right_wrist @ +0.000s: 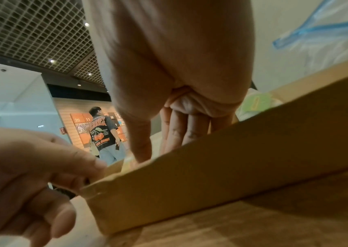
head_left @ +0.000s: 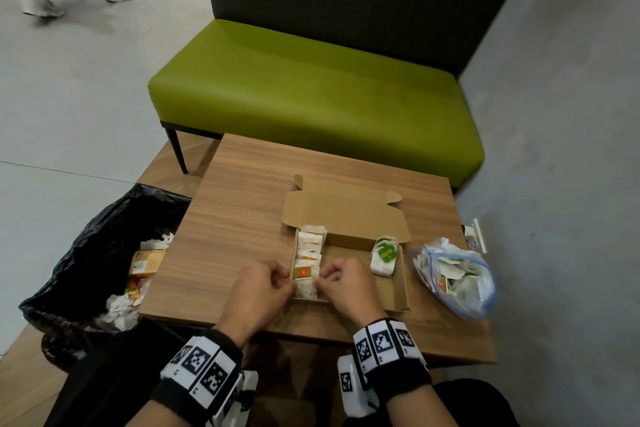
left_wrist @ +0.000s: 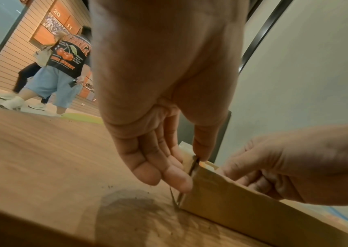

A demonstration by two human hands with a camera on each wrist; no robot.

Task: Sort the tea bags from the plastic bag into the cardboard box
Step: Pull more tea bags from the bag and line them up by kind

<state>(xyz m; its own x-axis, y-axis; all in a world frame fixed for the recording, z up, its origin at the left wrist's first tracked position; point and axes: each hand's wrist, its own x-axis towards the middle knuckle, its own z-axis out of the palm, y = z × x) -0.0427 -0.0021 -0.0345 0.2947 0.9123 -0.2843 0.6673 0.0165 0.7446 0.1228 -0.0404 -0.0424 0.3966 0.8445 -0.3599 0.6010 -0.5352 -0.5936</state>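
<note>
An open cardboard box (head_left: pixel 403 282) lies on the wooden table (head_left: pixel 235 218). A row of white tea bags (head_left: pixel 310 246) stands along the box's left side, and green-tagged tea bags (head_left: pixel 384 255) lie at its right. At the near left corner, an orange-tagged tea bag (head_left: pixel 304 272) is pinched from both sides by my left hand (head_left: pixel 285 279) and right hand (head_left: pixel 320 279). In the left wrist view my left hand (left_wrist: pixel 192 165) pinches at the box wall (left_wrist: pixel 242 205). My right hand (right_wrist: pixel 158 150) reaches behind the box wall (right_wrist: pixel 232 167). The plastic bag (head_left: pixel 457 274) with more tea bags lies right of the box.
A black bin bag (head_left: pixel 86 253) with rubbish stands against the table's left edge. A green bench (head_left: pixel 311 94) sits behind the table and a grey wall (head_left: pixel 571 149) runs along the right. People (head_left: pixel 38 0) walk at the far left.
</note>
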